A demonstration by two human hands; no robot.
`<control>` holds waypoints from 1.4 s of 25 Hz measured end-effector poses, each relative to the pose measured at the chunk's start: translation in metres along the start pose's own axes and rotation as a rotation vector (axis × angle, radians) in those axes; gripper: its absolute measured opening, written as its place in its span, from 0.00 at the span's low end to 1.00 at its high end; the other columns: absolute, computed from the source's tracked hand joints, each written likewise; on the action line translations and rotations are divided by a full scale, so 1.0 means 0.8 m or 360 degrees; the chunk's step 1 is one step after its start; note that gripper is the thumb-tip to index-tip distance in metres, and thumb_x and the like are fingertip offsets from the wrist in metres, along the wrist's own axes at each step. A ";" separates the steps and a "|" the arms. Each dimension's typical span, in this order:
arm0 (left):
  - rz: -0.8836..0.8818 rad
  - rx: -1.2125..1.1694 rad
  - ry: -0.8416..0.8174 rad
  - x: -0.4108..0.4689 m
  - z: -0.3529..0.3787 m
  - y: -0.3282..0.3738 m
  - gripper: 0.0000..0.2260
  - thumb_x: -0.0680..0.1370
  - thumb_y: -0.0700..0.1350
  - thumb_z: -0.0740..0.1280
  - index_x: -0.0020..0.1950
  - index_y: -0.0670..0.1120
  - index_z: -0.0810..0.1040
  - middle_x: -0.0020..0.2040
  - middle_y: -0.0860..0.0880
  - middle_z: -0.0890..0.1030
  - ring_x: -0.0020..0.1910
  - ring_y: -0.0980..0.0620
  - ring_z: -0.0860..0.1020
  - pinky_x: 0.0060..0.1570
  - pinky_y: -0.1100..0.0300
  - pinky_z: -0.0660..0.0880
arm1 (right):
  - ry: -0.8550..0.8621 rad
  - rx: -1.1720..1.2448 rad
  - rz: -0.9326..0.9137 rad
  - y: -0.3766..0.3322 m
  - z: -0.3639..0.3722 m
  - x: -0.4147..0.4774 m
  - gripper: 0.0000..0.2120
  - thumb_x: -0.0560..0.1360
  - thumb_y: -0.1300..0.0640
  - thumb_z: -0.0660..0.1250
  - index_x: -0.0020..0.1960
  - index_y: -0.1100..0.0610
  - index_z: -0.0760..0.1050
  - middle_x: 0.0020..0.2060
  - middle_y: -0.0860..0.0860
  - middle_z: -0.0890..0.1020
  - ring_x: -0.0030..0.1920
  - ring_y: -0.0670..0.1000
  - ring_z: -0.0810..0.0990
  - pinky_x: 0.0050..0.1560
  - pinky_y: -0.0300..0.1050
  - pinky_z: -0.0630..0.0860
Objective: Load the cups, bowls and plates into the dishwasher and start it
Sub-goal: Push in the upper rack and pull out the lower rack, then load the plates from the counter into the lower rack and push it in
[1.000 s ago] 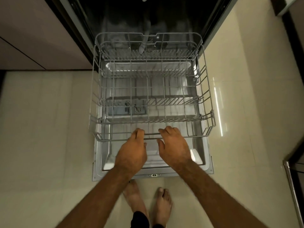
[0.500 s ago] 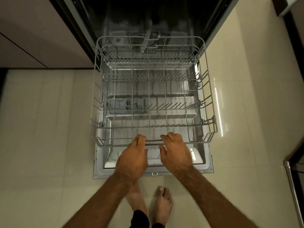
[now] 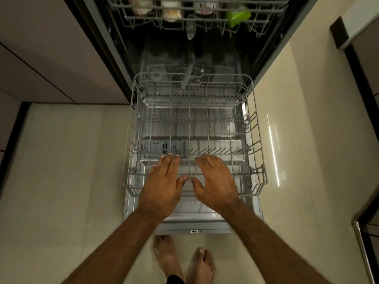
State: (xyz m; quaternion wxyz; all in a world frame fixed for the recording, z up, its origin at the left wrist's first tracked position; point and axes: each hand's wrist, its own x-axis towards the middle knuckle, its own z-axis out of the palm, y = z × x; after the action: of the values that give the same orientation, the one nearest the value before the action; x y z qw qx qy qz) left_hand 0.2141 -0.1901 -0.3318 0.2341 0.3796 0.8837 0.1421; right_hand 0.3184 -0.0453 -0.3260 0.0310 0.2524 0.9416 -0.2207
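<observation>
The dishwasher's lower wire rack is pulled out over the lowered door and holds nothing. My left hand and my right hand hover side by side above the rack's front part, fingers straight and spread, gripping nothing. At the top of the view the upper rack sits inside the dark tub; it carries a green item and several pale items, seen from below and hard to identify.
Brown cabinet fronts stand left of the dishwasher. Pale glossy floor tiles lie on both sides of the door. My bare feet stand just in front of the door's edge. A metal rail shows at the lower right.
Both hands have let go of the lower rack's front rim and lifted forward over the rack with fingers straightened. The view has tilted up, so the upper rack is now in sight.
</observation>
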 end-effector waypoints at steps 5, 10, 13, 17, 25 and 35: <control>0.0008 0.0075 0.0273 -0.001 -0.115 0.022 0.35 0.81 0.68 0.39 0.84 0.49 0.47 0.83 0.51 0.46 0.82 0.52 0.43 0.81 0.49 0.47 | 0.0068 -0.0003 -0.0142 -0.067 -0.115 0.035 0.30 0.78 0.44 0.66 0.76 0.53 0.65 0.73 0.51 0.69 0.74 0.51 0.65 0.76 0.50 0.63; 0.0022 0.0210 0.0511 -0.029 -0.271 0.057 0.35 0.82 0.67 0.42 0.84 0.48 0.49 0.83 0.50 0.47 0.82 0.51 0.45 0.80 0.50 0.49 | 0.0332 0.0001 -0.0369 -0.153 -0.244 0.053 0.28 0.77 0.44 0.67 0.72 0.56 0.69 0.68 0.52 0.73 0.71 0.53 0.68 0.72 0.52 0.68; -0.0012 0.0256 0.0648 -0.054 -0.376 0.076 0.37 0.81 0.69 0.40 0.84 0.49 0.46 0.84 0.51 0.44 0.82 0.53 0.41 0.80 0.52 0.45 | 0.0411 0.0010 -0.0495 -0.217 -0.326 0.055 0.29 0.77 0.44 0.67 0.74 0.56 0.68 0.70 0.53 0.71 0.73 0.53 0.66 0.76 0.49 0.62; -0.0027 0.0310 0.0857 -0.098 -0.510 0.105 0.36 0.82 0.69 0.42 0.84 0.50 0.42 0.84 0.51 0.41 0.82 0.54 0.39 0.80 0.52 0.43 | 0.0573 0.0039 -0.0659 -0.309 -0.439 0.052 0.28 0.77 0.46 0.66 0.72 0.58 0.70 0.67 0.54 0.74 0.69 0.54 0.70 0.72 0.50 0.67; -0.0098 0.0479 0.1183 -0.238 -0.715 0.152 0.36 0.83 0.69 0.46 0.84 0.48 0.49 0.84 0.48 0.50 0.83 0.49 0.46 0.80 0.46 0.49 | 0.0729 -0.0054 -0.0872 -0.473 -0.615 -0.017 0.30 0.78 0.45 0.66 0.76 0.55 0.64 0.73 0.53 0.68 0.74 0.53 0.65 0.76 0.52 0.60; -0.0411 0.0553 0.1402 -0.418 -0.851 0.068 0.38 0.81 0.69 0.45 0.83 0.48 0.41 0.84 0.47 0.46 0.83 0.47 0.46 0.79 0.45 0.47 | 0.0695 -0.0142 -0.1066 -0.621 -0.657 -0.068 0.38 0.77 0.43 0.66 0.81 0.54 0.55 0.80 0.54 0.57 0.80 0.55 0.53 0.79 0.57 0.54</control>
State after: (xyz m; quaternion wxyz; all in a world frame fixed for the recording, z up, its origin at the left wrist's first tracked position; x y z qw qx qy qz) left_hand 0.0930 -0.4500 0.3725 -0.2130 0.2041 0.9492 0.1094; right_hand 0.1508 -0.2288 0.3552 -0.2325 -0.0291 0.9649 -0.1187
